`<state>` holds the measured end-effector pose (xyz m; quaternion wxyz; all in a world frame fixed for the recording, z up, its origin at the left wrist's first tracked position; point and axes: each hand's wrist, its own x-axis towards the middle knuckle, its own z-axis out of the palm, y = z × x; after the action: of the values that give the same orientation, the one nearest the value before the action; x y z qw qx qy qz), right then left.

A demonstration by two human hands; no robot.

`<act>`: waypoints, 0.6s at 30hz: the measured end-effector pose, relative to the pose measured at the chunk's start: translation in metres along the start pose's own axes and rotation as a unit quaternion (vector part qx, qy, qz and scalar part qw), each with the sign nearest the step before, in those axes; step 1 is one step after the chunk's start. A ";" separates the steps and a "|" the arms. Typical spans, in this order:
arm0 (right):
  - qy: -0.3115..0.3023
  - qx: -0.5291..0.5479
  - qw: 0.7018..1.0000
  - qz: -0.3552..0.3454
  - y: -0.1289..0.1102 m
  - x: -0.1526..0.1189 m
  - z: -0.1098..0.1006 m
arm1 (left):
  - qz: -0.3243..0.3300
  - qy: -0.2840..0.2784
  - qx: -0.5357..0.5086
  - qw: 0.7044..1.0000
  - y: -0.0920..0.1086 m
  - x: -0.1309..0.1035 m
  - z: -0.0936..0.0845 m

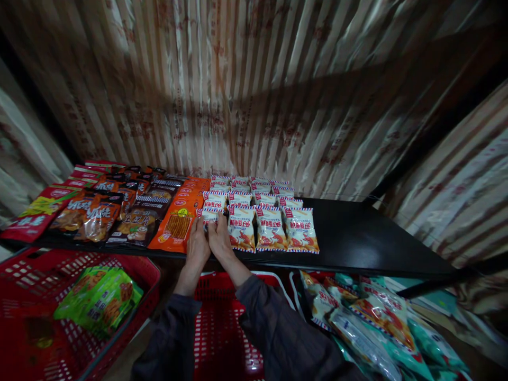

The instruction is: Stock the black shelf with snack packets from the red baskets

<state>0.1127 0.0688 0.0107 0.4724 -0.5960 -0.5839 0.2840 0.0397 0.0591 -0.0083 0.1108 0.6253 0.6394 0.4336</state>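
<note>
My left hand [198, 242] and my right hand [219, 239] are side by side at the front of a black shelf [357, 233]. Between them they hold a white snack bag [210, 216] with red lettering, its lower part hidden by the hands. This bag is at the front left of several rows of matching white bags [271, 228]. Just left of my left hand lies an orange snack packet [174, 225]. A matching white bag [241, 227] is close to the right of my right hand.
Dark brown packets [135, 222] and red packets [35, 214] fill the shelf's left end. Below are a red basket [148, 264] with green packets [101, 299], a red basket [206, 328] under my arms, and mixed bags [381, 312] at right. Corrugated sheeting [238, 79] backs the shelf.
</note>
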 end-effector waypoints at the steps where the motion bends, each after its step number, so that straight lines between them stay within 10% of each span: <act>1: -0.006 -0.008 1.000 0.004 0.000 0.001 0.000 | -0.003 0.001 -0.002 1.000 0.000 0.000 0.001; 18: -0.049 -0.053 0.992 0.106 -0.014 0.019 -0.001 | 0.006 -0.036 0.007 0.999 0.006 0.001 -0.001</act>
<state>0.1108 0.0855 0.0273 0.3786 -0.6639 -0.5541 0.3299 0.0430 0.0589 -0.0035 0.1265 0.6447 0.6347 0.4069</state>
